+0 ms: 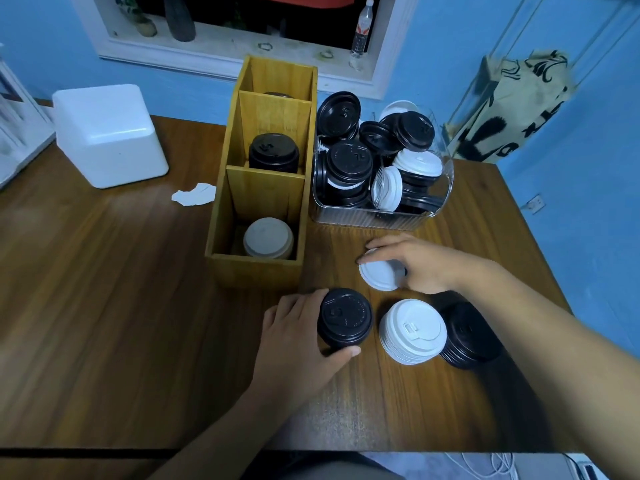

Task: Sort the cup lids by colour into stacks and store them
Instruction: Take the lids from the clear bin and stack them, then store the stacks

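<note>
My left hand [294, 337] grips a stack of black lids [344, 318] standing on the table in front of the wooden organiser [263, 271]. My right hand [415, 263] holds a single white lid [375, 273] flat on the table. Just nearer me stand a stack of white lids [412, 330] and a second black stack [467, 336], partly under my right forearm. The organiser's near compartment holds white lids [268, 237], the middle one black lids [273, 152]. A clear bin [367, 216] holds several mixed black and white lids.
A white foam box [107, 133] sits at the table's back left, with a scrap of white paper [194, 195] beside the organiser. A printed bag [512, 105] hangs against the blue wall on the right. The table's front edge [138, 452] is near me.
</note>
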The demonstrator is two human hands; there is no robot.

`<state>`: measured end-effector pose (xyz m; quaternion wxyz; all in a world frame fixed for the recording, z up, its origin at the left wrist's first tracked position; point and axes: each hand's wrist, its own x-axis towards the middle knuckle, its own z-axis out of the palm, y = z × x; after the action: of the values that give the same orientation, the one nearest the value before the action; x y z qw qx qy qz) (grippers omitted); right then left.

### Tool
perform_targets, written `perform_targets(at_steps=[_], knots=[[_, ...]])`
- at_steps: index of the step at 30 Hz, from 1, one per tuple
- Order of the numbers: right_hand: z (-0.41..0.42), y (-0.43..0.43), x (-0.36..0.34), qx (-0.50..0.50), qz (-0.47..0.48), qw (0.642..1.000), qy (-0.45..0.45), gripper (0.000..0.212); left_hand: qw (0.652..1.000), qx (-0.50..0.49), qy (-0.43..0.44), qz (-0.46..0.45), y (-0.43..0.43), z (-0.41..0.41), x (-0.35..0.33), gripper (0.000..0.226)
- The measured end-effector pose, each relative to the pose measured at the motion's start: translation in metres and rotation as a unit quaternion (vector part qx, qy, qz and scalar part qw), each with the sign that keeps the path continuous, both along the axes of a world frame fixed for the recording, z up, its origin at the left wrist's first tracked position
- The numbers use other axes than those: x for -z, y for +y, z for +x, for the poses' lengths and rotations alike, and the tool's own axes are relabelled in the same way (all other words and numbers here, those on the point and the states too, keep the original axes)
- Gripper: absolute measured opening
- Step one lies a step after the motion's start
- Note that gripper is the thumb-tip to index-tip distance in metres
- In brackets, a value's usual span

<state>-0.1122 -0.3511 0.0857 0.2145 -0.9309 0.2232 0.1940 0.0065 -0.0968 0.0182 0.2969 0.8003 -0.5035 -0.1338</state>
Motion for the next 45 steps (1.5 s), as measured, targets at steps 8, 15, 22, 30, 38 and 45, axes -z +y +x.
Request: perform_targets(at_steps=[8,15,22,30,38,45], knots=[[-0.007,0.01,0.007,0.174,-0.173,0.969,0.017,0.089,1.0,-0.001,-0.001,0.004,0.0,0.0,0.001,0.09],[-0.001,0.01,0.007,0.085,-0.064,0.992,-0.069,0.073,1.0,-0.005,-0.004,-0.002,0.0,0.0,0.002,0.09],[-0.067,0.03,-0.061,0.089,0.063,0.975,-0.196,0.068,1.0,0.001,-0.011,-0.007,0.0,0.0,0.002,0.09],[-0.091,0.066,-0.056,-0.05,0.011,0.997,-0.052,0.074,0.999,-0.005,-0.031,-0.013,0.0,-0.002,0.005,0.09],[-0.092,0.072,-0.042,-0.044,0.013,0.997,-0.061,0.075,0.999,-0.005,-0.034,-0.016,0.0,-0.002,0.006,0.09],[-0.091,0.087,-0.02,0.014,-0.016,0.991,-0.13,0.066,0.999,-0.004,-0.039,-0.018,0.0,-0.002,0.005,0.091]])
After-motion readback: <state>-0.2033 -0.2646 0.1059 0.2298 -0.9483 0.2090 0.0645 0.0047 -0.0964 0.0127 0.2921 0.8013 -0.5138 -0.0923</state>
